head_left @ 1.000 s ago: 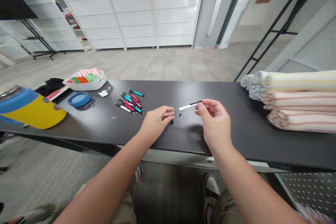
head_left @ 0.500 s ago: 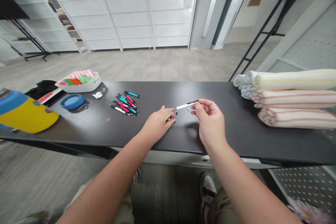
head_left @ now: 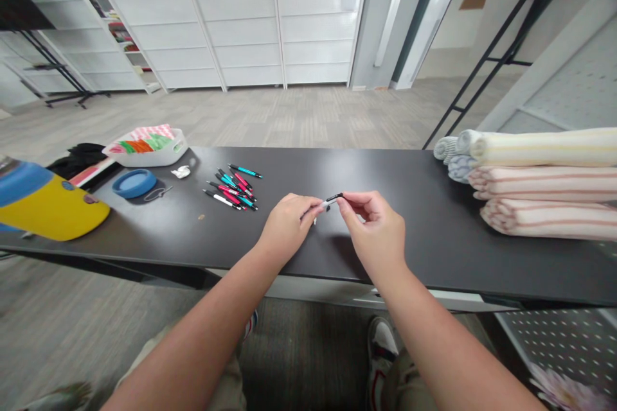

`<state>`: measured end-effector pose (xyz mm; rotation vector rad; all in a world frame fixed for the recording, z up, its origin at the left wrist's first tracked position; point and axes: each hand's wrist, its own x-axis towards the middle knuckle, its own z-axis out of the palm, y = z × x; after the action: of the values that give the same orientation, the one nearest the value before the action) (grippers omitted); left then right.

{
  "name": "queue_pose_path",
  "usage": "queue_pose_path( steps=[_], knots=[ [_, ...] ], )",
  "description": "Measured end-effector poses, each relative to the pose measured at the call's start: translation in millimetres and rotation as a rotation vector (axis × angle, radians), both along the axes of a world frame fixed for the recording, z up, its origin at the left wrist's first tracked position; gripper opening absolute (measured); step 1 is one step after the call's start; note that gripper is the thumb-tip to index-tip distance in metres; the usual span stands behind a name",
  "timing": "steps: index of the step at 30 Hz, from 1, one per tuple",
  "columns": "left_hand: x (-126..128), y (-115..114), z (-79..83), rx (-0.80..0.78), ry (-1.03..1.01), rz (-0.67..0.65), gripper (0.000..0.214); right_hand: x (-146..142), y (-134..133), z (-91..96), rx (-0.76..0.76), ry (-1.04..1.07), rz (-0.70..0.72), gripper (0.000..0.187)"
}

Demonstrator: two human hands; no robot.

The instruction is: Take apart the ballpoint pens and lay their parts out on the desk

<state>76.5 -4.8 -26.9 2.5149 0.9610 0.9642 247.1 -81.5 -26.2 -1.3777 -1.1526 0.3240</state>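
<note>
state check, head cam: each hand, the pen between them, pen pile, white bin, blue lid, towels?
left hand: pinched on one end of the white pen
right hand: pinched on the pen's black end
white pen: lifted off the black table, between both hands
pen pile: loose on the table
white bin: filled with coloured items
blue lid: lying flat
towels: rolled, stacked

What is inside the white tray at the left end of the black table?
The white tray holds folded cloths in pink, green and orange, piled above its rim. Whatever lies under them is covered, and the near wall hides the tray's bottom.
</note>
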Motion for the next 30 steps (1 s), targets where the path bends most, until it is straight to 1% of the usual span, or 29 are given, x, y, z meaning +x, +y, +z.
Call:
queue_pose_path(
  steps=[5, 13, 16, 19, 21, 26, 30],
  knots=[
    [1, -2, 4.3, -0.042, 0.049, -0.016, 0.014, -2, -1, 2.0, 0.004, -0.076, -0.022, 0.015],
    [-1, 1, 0.2, -0.047, 0.026, -0.018, 0.012, -2, -2, 1.7, 0.036, -0.196, -0.022, 0.012],
    [-2, 1, 0.7, -0.037, -0.022, 0.016, 0.008, 1, 2, -1.5, 0.002, -0.083, -0.010, 0.015],
    [-3, -1, 2.3, -0.039, -0.093, 0.057, 0.004, 4, 7, -4.7, -0.045, 0.082, 0.038, 0.024],
    [-3, -2, 3.0, -0.022, -0.122, 0.064, 0.005, 5, 10, -5.9, -0.051, 0.168, 0.078, 0.029],
    [-5, -5, 1.5, 0.089, -0.116, 0.049, 0.007, 7, 13, -7.4, -0.056, 0.365, 0.180, 0.042],
    [-6, -7, 0.2, 0.110, -0.091, 0.052, 0.008, 9, 14, -7.4, -0.074, 0.480, 0.248, 0.042]
  ],
)
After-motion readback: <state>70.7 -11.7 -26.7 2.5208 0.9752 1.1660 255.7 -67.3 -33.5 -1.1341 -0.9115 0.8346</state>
